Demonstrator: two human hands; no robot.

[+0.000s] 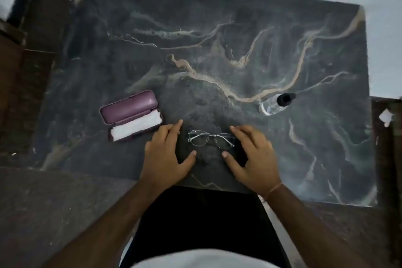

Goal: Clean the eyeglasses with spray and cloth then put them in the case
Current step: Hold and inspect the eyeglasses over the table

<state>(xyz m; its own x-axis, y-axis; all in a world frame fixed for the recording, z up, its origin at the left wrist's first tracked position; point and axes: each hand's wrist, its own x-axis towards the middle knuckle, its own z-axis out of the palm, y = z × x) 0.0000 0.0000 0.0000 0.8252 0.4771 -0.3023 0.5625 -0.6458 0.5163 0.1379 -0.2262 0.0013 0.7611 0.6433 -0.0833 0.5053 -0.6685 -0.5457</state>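
On the dark marble table, folded wire-rimmed eyeglasses lay flat between the left hand and right hand, both loose-fingered, grasping nothing, just beside the frame.

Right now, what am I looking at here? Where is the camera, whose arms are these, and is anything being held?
There is no machine here: a person is working with bare hands, and the single picture comes from a camera worn on their head, looking forward and down. The left hand and right hand hover or rest with relaxed, spread fingers on either side of a pair of thin-framed eyeglasses lying on a dark marble table. Neither of the hands grips anything. To the left lies an open purple case with a white cloth inside its lower half. To the right a clear spray bottle with a black cap lies on its side.
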